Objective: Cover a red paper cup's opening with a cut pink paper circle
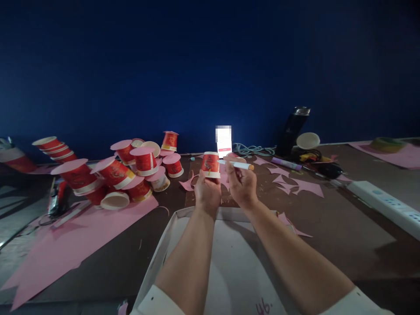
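My left hand (pixel 208 191) is wrapped round the lower part of a red paper cup (pixel 210 162) with a dragon print and holds it up in front of me. Between the fingers of my right hand (pixel 243 186) is a white marker pen (pixel 239 165) with an orange end at the right. Its left tip points at the cup's side, close to it; whether it touches I cannot tell. Behind the hands a lit phone screen (pixel 224 141) stands against the blue wall. Under my forearms lies a shallow white box (pixel 229 253).
At the left stand stacked red paper cups (pixel 144 162), several with pink paper discs, beside a pink paper sheet (pixel 88 236). To the right are pink paper scraps (pixel 308 187), a purple tube (pixel 286 163), a dark bottle (pixel 292 131) and a white power strip (pixel 387 205).
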Motion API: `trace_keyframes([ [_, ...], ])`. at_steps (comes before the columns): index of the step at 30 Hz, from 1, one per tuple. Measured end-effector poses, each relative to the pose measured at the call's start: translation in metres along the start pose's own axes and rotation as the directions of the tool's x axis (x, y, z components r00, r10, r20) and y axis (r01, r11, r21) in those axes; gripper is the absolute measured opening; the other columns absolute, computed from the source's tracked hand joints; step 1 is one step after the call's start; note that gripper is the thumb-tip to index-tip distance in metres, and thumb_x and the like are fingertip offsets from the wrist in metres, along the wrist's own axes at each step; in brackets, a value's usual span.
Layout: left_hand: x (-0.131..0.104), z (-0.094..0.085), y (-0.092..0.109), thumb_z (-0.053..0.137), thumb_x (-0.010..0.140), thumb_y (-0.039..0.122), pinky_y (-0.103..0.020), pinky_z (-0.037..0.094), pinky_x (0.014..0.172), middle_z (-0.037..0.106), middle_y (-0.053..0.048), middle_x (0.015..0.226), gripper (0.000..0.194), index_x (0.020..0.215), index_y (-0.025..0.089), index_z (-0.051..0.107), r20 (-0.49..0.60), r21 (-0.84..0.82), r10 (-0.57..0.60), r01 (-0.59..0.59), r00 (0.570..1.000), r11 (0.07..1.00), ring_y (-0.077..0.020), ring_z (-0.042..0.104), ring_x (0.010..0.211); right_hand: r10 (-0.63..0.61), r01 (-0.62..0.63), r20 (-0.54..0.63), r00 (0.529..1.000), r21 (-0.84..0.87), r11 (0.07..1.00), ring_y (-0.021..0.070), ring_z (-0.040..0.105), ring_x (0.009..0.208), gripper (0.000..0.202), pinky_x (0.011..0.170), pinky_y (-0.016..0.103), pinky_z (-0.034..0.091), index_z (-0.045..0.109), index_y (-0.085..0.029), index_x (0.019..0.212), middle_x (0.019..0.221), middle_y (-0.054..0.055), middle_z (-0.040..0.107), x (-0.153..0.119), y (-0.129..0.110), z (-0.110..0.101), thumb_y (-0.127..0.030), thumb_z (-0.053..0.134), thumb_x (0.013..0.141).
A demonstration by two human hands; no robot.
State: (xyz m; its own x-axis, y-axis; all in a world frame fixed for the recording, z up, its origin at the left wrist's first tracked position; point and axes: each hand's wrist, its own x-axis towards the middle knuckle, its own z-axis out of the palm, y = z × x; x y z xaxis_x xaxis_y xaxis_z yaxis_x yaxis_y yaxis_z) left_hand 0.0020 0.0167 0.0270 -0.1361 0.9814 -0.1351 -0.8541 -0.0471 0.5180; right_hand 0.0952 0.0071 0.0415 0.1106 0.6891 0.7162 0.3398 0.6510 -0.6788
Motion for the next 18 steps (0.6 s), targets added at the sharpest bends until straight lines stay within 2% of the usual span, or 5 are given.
trace_keyframes([
  [4, 0.000, 0.000, 0.000, 0.034, 0.094, 0.038, -0.023, 0.049, 0.076, 0.066, -0.006, 0.088, 0.035, 0.097, 0.016, 0.060, 0.069, -0.086, 0.019, -0.013, 0.997, 0.996, -0.0114, 0.062, 0.080, 0.028, -0.030, 0.025, 0.999, 0.092, 0.995, 0.0119, 0.060, 0.061, 0.030, 0.055, 0.024, 0.049, 0.064, -0.020, 0.105, 0.079, 0.004, 0.065, -0.003, -0.001, 0.003, -0.040, 0.049, 0.089],
  [8, 0.000, -0.003, 0.000, 0.043, 0.090, 0.044, -0.017, 0.041, 0.049, 0.053, 0.002, 0.059, 0.033, 0.082, 0.016, 0.058, 0.000, -0.102, -0.037, 0.037, 0.999, 0.994, -0.0055, 0.045, 0.047, 0.091, -0.091, 0.007, 0.996, 0.208, 0.974, 0.0093, 0.059, 0.055, 0.028, 0.056, 0.024, 0.050, 0.065, -0.019, 0.098, 0.076, 0.002, 0.065, -0.003, 0.000, 0.007, -0.040, 0.049, 0.090],
  [11, -0.002, -0.002, 0.000, 0.045, 0.088, 0.048, -0.016, 0.036, 0.045, 0.049, 0.003, 0.055, 0.036, 0.078, 0.016, 0.058, 0.000, -0.085, -0.053, 0.053, 0.999, 0.995, -0.0055, 0.044, 0.046, 0.136, -0.131, 0.000, 0.991, 0.275, 0.953, 0.0100, 0.059, 0.057, 0.027, 0.057, 0.024, 0.051, 0.065, -0.019, 0.095, 0.074, 0.001, 0.065, -0.004, 0.001, 0.010, -0.042, 0.051, 0.088],
  [15, -0.005, 0.001, -0.001, 0.043, 0.089, 0.049, -0.016, 0.036, 0.046, 0.056, 0.000, 0.062, 0.040, 0.079, 0.014, 0.061, 0.070, -0.078, -0.100, 0.105, 0.993, 0.991, -0.0050, 0.045, 0.047, 0.221, -0.224, 0.052, 0.974, 0.376, 0.899, 0.0113, 0.059, 0.055, 0.030, 0.054, 0.025, 0.051, 0.062, -0.019, 0.091, 0.069, 0.001, 0.063, -0.005, 0.001, 0.013, -0.046, 0.051, 0.087],
  [18, -0.007, 0.001, -0.001, 0.045, 0.089, 0.044, -0.016, 0.038, 0.047, 0.058, -0.001, 0.063, 0.037, 0.082, 0.013, 0.063, 0.101, -0.088, -0.122, 0.131, 0.987, 0.987, -0.0049, 0.047, 0.048, 0.221, -0.220, 0.040, 0.974, 0.365, 0.905, 0.0117, 0.059, 0.056, 0.030, 0.055, 0.025, 0.052, 0.062, -0.018, 0.087, 0.068, 0.001, 0.064, -0.005, -0.001, 0.014, -0.047, 0.051, 0.086],
])
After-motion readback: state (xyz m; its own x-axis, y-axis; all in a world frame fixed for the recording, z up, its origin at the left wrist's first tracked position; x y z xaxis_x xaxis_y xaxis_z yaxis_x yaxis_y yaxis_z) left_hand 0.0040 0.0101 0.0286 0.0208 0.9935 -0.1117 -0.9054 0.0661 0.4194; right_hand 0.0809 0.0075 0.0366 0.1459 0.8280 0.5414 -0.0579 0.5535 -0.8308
